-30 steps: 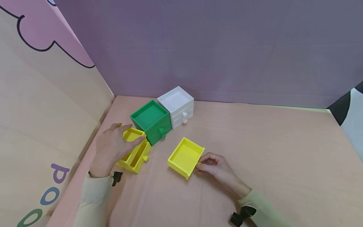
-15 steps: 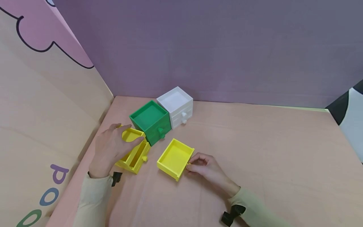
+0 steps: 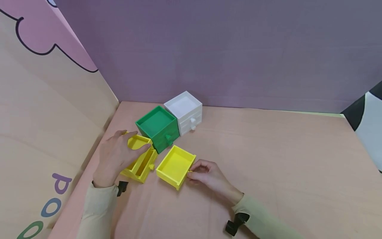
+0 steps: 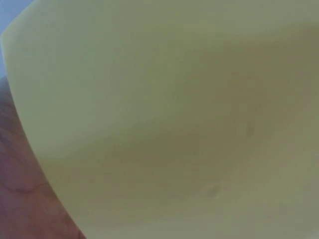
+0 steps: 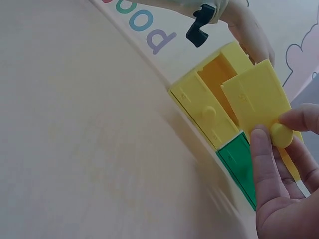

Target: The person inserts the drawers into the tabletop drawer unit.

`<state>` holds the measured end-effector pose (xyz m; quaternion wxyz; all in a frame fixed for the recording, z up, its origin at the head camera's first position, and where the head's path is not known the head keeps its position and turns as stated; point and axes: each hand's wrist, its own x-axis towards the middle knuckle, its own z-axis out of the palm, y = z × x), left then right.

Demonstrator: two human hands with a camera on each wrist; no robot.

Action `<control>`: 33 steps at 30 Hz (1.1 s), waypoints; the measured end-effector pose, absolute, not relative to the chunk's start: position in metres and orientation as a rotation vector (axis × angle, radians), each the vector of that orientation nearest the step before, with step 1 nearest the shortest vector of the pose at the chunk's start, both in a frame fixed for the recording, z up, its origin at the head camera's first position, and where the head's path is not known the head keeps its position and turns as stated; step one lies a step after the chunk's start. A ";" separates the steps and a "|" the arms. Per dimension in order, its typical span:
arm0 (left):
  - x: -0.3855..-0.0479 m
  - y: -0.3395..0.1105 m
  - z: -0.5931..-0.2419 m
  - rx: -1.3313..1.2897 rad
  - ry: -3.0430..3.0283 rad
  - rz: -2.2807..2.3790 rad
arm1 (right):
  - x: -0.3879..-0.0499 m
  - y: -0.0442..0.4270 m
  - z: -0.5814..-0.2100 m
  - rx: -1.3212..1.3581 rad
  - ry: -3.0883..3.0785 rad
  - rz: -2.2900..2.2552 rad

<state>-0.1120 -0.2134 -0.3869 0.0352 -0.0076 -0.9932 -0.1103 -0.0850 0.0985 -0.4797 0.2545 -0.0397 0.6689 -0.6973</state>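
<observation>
My left hand (image 3: pixel 114 157) grips a small yellow cabinet (image 3: pixel 138 176) from above, thumb on its near right side and fingers over the far rim. One slot (image 5: pixel 218 74) of the cabinet gapes, while a drawer front with a round knob (image 5: pixel 208 113) fills the other. With thumb and fingers my right hand (image 3: pixel 212 177) pinches the knob (image 5: pixel 282 135) of a yellow drawer (image 3: pixel 176 167). This drawer, bare inside, is level just right of the cabinet, apart from it in the head view. Blurred yellow plastic (image 4: pixel 164 99) fills most of the left wrist view.
Against the yellow cabinet stands a green cabinet (image 3: pixel 157 127) with knobs, and behind that a white one (image 3: pixel 186 111). A lettered side wall (image 3: pixel 59 132) borders the left of the pink tabletop (image 3: pixel 268 159); a purple wall (image 3: pixel 223 56) closes the back.
My right hand has carried the yellow drawer leftward, close to the cabinet's front. My left hand stays on the cabinet, and the other cabinets have not moved.
</observation>
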 end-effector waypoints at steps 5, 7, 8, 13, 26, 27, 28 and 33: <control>-0.112 -0.214 -0.387 -0.020 -3.048 -0.342 | -0.086 0.090 -0.479 -0.114 1.815 -1.877; -0.112 -0.214 -0.387 -0.025 -3.044 -0.336 | -0.086 0.086 -0.479 -0.116 1.813 -1.876; -0.112 -0.214 -0.387 -0.029 -3.042 -0.332 | -0.086 0.084 -0.479 -0.118 1.810 -1.876; -0.113 -0.214 -0.388 -0.035 -3.031 -0.320 | -0.087 0.076 -0.480 -0.150 1.782 -1.900; -0.114 -0.215 -0.389 -0.047 -3.021 -0.318 | -0.091 0.059 -0.478 -0.182 1.785 -1.881; -0.114 -0.215 -0.388 -0.044 -3.023 -0.321 | -0.091 0.058 -0.477 -0.184 1.789 -1.874; -0.114 -0.215 -0.388 -0.038 -3.025 -0.325 | -0.092 0.057 -0.477 -0.186 1.793 -1.867; -0.113 -0.213 -0.387 -0.009 -3.043 -0.339 | -0.094 0.052 -0.479 -0.201 1.799 -1.852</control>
